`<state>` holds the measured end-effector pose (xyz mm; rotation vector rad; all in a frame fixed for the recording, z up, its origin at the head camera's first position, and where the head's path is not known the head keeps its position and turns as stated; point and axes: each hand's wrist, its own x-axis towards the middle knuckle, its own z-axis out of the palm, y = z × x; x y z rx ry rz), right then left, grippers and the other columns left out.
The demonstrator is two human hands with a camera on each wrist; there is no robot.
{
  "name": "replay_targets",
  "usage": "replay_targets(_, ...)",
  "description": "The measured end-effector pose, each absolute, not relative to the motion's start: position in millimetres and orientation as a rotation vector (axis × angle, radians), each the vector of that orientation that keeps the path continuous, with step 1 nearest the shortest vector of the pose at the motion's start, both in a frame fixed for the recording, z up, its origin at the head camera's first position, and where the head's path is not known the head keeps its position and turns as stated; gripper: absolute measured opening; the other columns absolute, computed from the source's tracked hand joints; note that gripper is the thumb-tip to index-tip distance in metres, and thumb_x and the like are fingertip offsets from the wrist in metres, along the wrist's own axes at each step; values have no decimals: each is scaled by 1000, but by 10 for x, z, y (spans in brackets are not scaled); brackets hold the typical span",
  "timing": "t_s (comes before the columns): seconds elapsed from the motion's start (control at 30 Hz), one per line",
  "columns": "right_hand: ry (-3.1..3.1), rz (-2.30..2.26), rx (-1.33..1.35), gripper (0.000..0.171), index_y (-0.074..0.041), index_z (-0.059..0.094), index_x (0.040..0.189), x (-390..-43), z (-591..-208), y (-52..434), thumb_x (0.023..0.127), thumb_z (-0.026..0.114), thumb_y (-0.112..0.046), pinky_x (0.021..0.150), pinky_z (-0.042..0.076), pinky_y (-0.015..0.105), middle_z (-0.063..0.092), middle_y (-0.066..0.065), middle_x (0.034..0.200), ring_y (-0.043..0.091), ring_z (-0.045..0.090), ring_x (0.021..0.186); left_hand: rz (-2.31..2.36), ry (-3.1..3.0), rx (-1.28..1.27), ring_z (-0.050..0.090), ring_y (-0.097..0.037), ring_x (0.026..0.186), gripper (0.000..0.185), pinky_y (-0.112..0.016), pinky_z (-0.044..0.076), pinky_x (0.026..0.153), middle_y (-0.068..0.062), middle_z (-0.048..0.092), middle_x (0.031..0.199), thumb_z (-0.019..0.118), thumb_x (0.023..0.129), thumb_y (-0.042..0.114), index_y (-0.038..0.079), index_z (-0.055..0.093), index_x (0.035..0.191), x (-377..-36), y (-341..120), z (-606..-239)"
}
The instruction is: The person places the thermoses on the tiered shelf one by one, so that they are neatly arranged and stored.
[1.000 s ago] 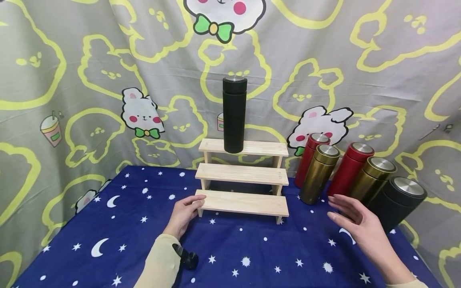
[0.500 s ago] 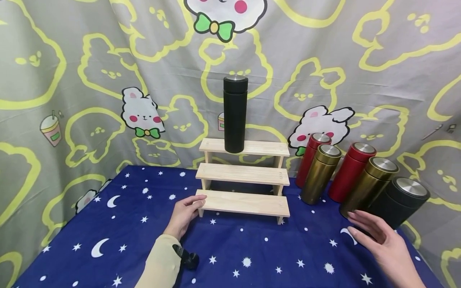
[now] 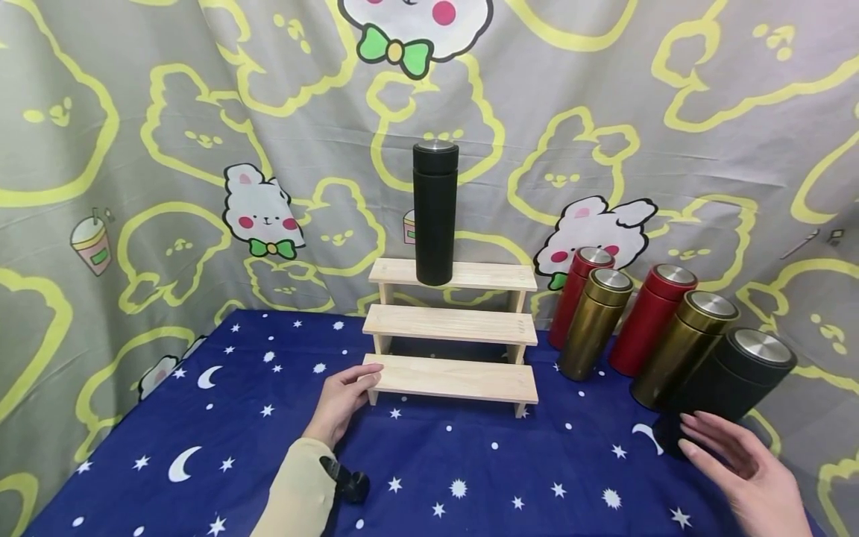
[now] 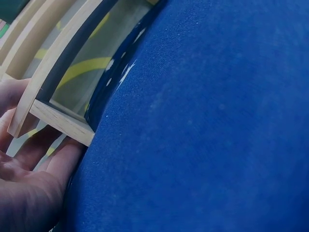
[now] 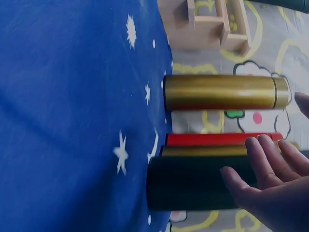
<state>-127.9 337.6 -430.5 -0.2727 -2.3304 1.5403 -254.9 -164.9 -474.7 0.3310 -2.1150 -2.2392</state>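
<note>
A three-step wooden display stand (image 3: 450, 377) stands on a dark blue cloth. My left hand (image 3: 338, 403) grips the left end of its lowest step, with the thumb on top and other fingers beside the leg (image 4: 63, 121). On the top step stands a tall black thermos flask (image 3: 435, 216) with a steel-topped lid. My right hand (image 3: 748, 466), fingers spread and slightly bent, is in front of another black thermos flask (image 3: 728, 380) at the far right. In the right wrist view its fingers overlap that flask's dark body (image 5: 198, 183).
Left of the right-hand black flask stand two gold flasks (image 3: 596, 324) and two red flasks (image 3: 654, 317), close together. A patterned curtain (image 3: 322, 112) hangs behind the table. The blue cloth (image 3: 335, 485), printed with stars and moons, covers the tabletop.
My right hand has moved right and toward me, from in front of the gold flask to the black flask. The left hand stays on the stand.
</note>
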Motion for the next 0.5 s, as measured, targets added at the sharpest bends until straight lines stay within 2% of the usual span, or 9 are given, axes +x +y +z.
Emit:
replay_targets(0.13,-2100,1702,-281,45,-15,57,123,-1231,-4369,3477,85,75,1,68,47,7,66,-23,100,-9,62,87,-2243,-2121,335,61,-28,109,26,-42,48,94,-22,57,130,72,88,6,-2,72,112,-2544,-1647,-4764)
replay_targets(0.27,-1892,1725,-406,49,-19,61,113,-1231,-4353,3499,79,74,14,69,45,5,68,-22,91,-10,62,84,-2247,-2121,336,62,-27,108,26,-42,49,94,-21,58,129,73,88,6,-2,72,112,-2542,-1641,-4768)
replay_targets(0.4,-2009,1478,-767,49,-35,54,114,-1281,-4281,3503,82,79,-7,74,37,2,54,-35,87,-16,50,85,-2238,-2127,328,62,-27,108,26,-43,48,94,-21,58,129,74,88,8,-1,72,112,-2545,-1646,-4756)
replay_targets(0.47,-2128,1359,-870,52,-33,51,125,-1314,-4260,3521,83,80,-22,79,34,4,50,-31,95,-13,46,92,-2234,-2130,325,61,-27,109,27,-43,48,95,-21,57,130,74,88,9,-1,72,113,-2543,-1653,-4749)
replay_targets(0.5,-2169,1336,-881,57,-28,50,133,-1335,-4254,3533,84,79,-26,80,33,4,52,-25,103,-10,47,99,-2231,-2132,326,61,-27,109,27,-44,48,95,-21,57,130,74,88,9,-1,72,113,-2543,-1656,-4747)
